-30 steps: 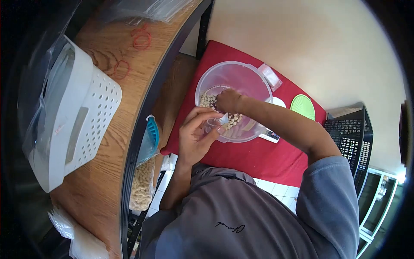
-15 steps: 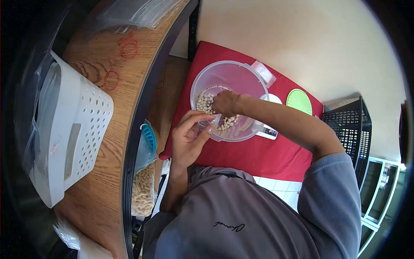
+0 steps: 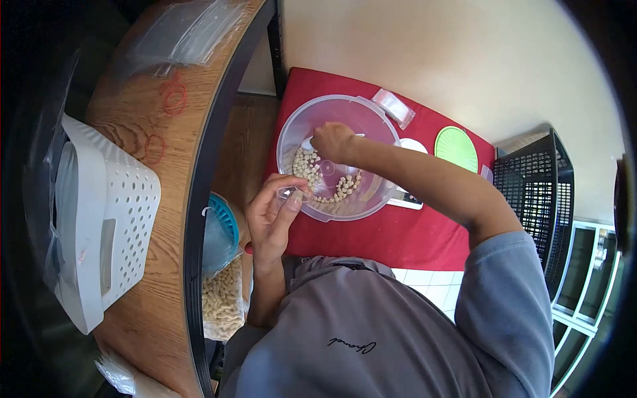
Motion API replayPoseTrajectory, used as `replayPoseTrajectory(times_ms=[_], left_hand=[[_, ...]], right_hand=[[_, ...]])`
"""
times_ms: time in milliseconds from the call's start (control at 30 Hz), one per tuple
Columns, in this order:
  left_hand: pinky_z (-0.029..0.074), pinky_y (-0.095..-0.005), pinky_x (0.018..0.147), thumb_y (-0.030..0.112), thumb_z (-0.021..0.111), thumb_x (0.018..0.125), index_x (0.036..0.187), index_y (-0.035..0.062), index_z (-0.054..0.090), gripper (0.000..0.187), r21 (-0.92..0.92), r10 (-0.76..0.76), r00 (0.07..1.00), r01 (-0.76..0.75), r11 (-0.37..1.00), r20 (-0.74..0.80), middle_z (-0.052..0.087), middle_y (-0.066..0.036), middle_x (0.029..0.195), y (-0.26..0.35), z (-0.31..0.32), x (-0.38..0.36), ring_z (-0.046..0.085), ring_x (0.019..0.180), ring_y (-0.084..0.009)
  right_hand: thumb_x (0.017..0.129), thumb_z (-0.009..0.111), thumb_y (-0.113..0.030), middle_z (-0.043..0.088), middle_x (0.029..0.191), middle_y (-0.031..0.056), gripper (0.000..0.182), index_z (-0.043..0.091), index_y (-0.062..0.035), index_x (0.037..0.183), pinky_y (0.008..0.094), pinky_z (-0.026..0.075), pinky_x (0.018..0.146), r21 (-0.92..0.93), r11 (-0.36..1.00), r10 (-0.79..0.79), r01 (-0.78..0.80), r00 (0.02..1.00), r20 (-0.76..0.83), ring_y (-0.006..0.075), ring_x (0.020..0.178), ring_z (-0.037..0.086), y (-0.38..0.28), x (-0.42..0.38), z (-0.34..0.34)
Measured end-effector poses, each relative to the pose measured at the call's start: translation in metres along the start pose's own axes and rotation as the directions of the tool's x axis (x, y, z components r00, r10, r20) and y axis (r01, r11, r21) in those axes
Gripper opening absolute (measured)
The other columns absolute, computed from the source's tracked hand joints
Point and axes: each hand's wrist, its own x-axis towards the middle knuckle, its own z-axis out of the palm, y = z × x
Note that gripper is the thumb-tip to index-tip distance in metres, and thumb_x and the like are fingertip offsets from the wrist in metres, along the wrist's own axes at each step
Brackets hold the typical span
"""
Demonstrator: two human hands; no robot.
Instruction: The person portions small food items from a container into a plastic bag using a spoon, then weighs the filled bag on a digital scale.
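A large clear plastic tub [image 3: 381, 126] stands on the red cloth, with small pale round pieces [image 3: 345, 189] scattered over its bottom. My right hand [image 3: 334, 142] is down inside the tub, its fingers closed around a white scoop [image 3: 307, 142]. Part of that scoop is hidden by the hand; a white end shows past the wrist side. At the tub's near left rim, my left hand [image 3: 269, 209] pinches a small clear plastic bag [image 3: 286, 192] between thumb and fingers. The bag's outline is hard to see.
Behind the tub lies a clear packet [image 3: 394, 108]. A white kitchen scale [image 3: 405, 199] and green lid [image 3: 456, 148] sit to its right, beside a black basket [image 3: 527, 192]. On the wooden table are a white basket [image 3: 129, 212], red rubber bands [image 3: 174, 99] and plastic bags [image 3: 192, 33].
My right hand has moved toward the far side of the tub, and the white scoop now shows. My left hand still holds the bag by the rim. The view has shifted slightly.
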Motion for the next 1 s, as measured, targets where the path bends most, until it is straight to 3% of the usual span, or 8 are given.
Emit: replayPoseTrajectory(times_ms=[100,267,400,533,600,833,900,1000], left_hand=[[0.049,-0.0312,0.087,0.007,0.057,0.093,0.109,-0.0071,0.06,0.022,0.059,0.012,1.0,-0.011,0.998,-0.003,0.059,-0.012,0.1,0.0,0.002,0.001,0.061,0.093,-0.0181],[0.048,-0.0344,0.09,0.012,0.056,0.095,0.108,-0.0084,0.06,0.025,0.104,0.01,1.0,-0.01,0.994,-0.002,0.057,-0.014,0.102,0.0,0.0,0.001,0.061,0.095,-0.0213],[0.046,-0.0285,0.089,0.0,0.059,0.09,0.11,-0.0066,0.062,0.021,0.067,0.002,1.0,0.0,0.998,-0.027,0.059,-0.01,0.103,0.0,0.002,0.001,0.061,0.098,-0.0162],[0.046,-0.0278,0.09,-0.003,0.065,0.086,0.113,-0.0064,0.063,0.027,0.085,0.015,1.0,-0.013,0.996,-0.021,0.059,-0.009,0.106,0.003,0.005,0.0,0.06,0.099,-0.0153],[0.047,-0.0272,0.09,-0.005,0.066,0.084,0.114,-0.0062,0.063,0.031,0.152,0.046,0.999,-0.044,0.987,-0.011,0.058,-0.009,0.107,0.002,0.003,0.001,0.06,0.099,-0.0148],[0.048,-0.0259,0.086,-0.008,0.072,0.076,0.114,-0.0054,0.064,0.039,0.35,0.107,0.993,-0.084,0.933,-0.048,0.058,-0.009,0.109,0.014,0.011,0.007,0.06,0.096,-0.0143],[0.048,-0.0259,0.086,-0.01,0.072,0.075,0.115,-0.0054,0.064,0.041,0.401,0.118,0.992,-0.093,0.911,-0.039,0.057,-0.009,0.11,0.015,0.012,0.01,0.06,0.097,-0.0143],[0.05,-0.0271,0.084,-0.008,0.076,0.072,0.114,-0.0032,0.066,0.043,0.517,0.15,0.988,-0.116,0.848,-0.026,0.06,-0.01,0.109,0.012,0.01,0.015,0.061,0.097,-0.0162]], right_hand=[[0.083,0.062,-0.015,0.071,0.091,0.0158,0.019,0.073,-0.0047,0.094,0.0397,0.058,0.076,-0.047,0.988,-0.145,0.147,0.988,0.053,0.0302,0.09,0.071,-0.007,-0.001,0.009],[0.082,0.061,-0.011,0.07,0.095,0.0182,0.017,0.072,-0.0033,0.094,0.0399,0.058,0.078,0.0,0.964,-0.265,0.265,0.963,0.055,0.0319,0.094,0.07,-0.017,-0.014,0.017],[0.08,0.062,-0.005,0.069,0.098,0.0196,0.017,0.071,-0.0019,0.095,0.0414,0.057,0.079,0.06,0.947,-0.322,0.317,0.933,0.158,0.034,0.093,0.069,-0.023,-0.023,0.01],[0.079,0.068,-0.008,0.068,0.107,0.0202,0.024,0.07,0.0014,0.101,0.0436,0.056,0.082,0.161,0.947,-0.312,0.277,0.911,0.268,0.0348,0.1,0.067,-0.015,-0.026,-0.002],[0.079,0.063,-0.003,0.069,0.094,0.0204,0.018,0.072,-0.0047,0.094,0.0431,0.055,0.08,0.167,0.949,-0.291,0.266,0.945,0.149,0.0366,0.095,0.067,-0.007,-0.036,-0.01],[0.074,0.063,-0.002,0.069,0.093,0.0205,0.023,0.073,-0.0048,0.095,0.0423,0.054,0.078,0.19,0.962,-0.233,0.194,0.949,0.211,0.0347,0.091,0.066,0.009,-0.068,-0.055],[0.072,0.062,-0.003,0.069,0.091,0.0192,0.017,0.072,-0.0042,0.085,0.0435,0.053,0.073,0.323,0.91,-0.267,0.258,0.964,-0.017,0.0353,0.083,0.065,0.018,-0.086,-0.061],[0.071,0.06,-0.001,0.066,0.08,0.0198,0.009,0.067,-0.0016,0.075,0.0445,0.049,0.067,0.261,0.876,-0.343,0.406,0.904,-0.256,0.0367,0.073,0.062,0.035,-0.094,-0.056]])
